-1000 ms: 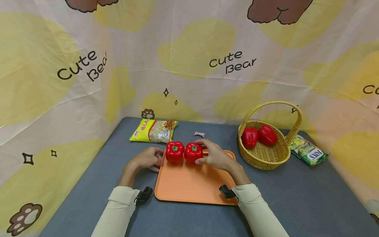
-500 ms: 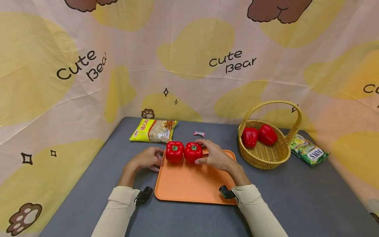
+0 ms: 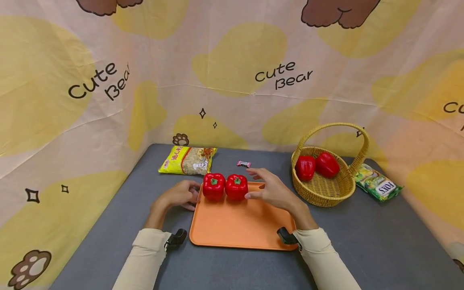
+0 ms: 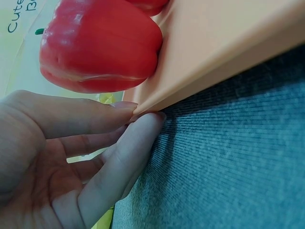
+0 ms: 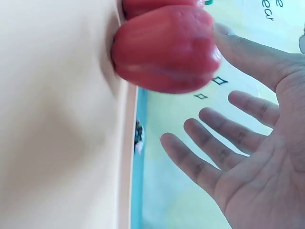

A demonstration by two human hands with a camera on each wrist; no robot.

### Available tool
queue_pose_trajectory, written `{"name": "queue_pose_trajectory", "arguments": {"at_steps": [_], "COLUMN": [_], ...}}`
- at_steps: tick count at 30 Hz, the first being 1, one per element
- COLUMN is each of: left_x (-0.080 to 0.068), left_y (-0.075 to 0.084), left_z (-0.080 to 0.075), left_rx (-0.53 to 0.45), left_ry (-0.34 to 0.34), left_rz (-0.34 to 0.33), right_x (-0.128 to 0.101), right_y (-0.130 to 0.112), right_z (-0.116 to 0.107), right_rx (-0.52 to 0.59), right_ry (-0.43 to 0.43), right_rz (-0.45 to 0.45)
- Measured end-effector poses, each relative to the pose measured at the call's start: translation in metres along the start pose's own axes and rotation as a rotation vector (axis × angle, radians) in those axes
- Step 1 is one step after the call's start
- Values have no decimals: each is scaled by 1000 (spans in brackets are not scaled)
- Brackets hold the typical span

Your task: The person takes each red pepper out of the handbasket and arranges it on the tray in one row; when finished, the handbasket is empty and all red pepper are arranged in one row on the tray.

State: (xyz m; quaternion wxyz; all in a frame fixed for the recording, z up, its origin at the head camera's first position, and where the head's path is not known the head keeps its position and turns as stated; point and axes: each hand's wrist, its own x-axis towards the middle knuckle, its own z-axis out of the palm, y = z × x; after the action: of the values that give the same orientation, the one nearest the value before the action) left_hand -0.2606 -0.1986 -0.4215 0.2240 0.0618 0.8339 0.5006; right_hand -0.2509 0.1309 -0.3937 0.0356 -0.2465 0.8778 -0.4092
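We see the L hand (image 3: 181, 195) pinching the L rim of the orange tray (image 3: 239, 227) nr its far corner, rim caught btwn the fingertips. The R hand (image 3: 272, 191) is released: its fingers (image 5: 190, 160) are spread w/ nothing in them. Its thumb tip is right by the R pepper (image 3: 236, 187); we can't tell if they touch. The L pepper (image 3: 214, 187) stands just beside that one, both upright, stems up, in the far L part of the tray, which lies on the grey surface (image 3: 362, 241). Beyond the tray we've got a yellow bag (image 3: 186, 160) to the L & a small pink sweet (image 3: 243, 164) approx. mid. Off to the R is a wicker basket (image 3: 319, 197), handle up, w/ 2 more peppers (image 3: 305, 168) in it; a green pack (image 3: 378, 183) lies just beside its R side. Printed cloth (image 3: 224, 72) hangs behind. We see cream sleeves (image 3: 145, 253) on both arms, plus a black cam (image 3: 176, 237) at ea. wrist.
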Motion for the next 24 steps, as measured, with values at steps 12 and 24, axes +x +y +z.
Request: {"name": "queue_pose_trajectory", "arguments": {"at_steps": [12,24], "left_x": [-1,-4], "left_y": [0,4], "left_z": [1,2], "left_rx": [2,11], "left_ry": [-1,10], "left_rz": [3,-6], "right_x": [-33,-63], "right_y": [11,38], "right_z": [-34,-78], "right_rx": [-74,-159], "right_ry": [153,296], "right_rz": [-163,-147]}}
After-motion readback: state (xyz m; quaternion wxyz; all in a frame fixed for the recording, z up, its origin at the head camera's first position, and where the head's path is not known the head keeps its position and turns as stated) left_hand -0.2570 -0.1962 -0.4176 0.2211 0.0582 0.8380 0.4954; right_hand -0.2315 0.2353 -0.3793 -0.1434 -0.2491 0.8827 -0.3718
